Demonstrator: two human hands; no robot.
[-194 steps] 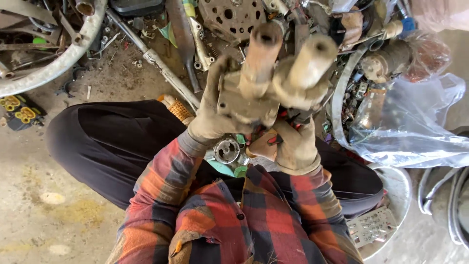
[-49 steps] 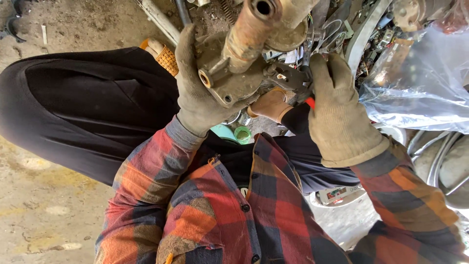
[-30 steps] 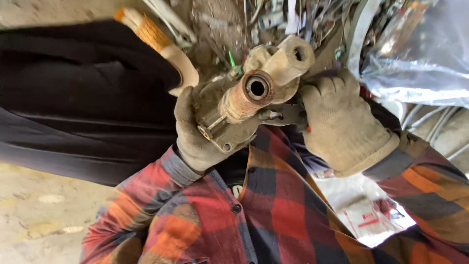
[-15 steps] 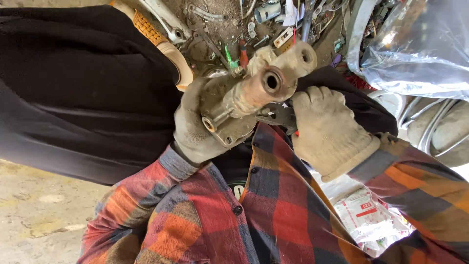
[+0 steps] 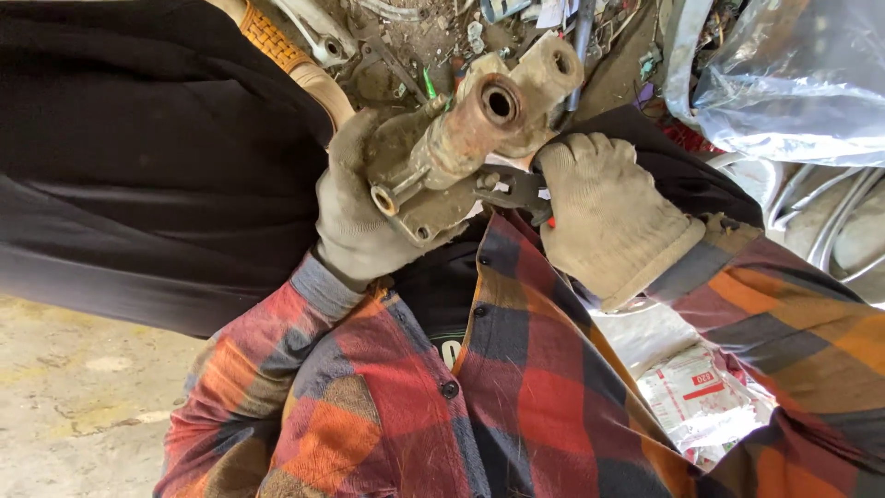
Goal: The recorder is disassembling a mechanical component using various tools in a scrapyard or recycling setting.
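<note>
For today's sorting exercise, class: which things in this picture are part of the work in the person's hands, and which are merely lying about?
In hand:
- left hand, gloved, holding the rusty metal part
- right hand, gloved, gripping a dark tool against that part

Lying about:
- wrench on the ground
- clear plastic bag
- printed packet
- orange woven handle

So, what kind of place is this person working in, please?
Probably a repair workshop or scrap yard. The gloved left hand holds a rusty metal part with tubes, the right hand a dark tool, and wrenches lie on the dirty ground.
</note>
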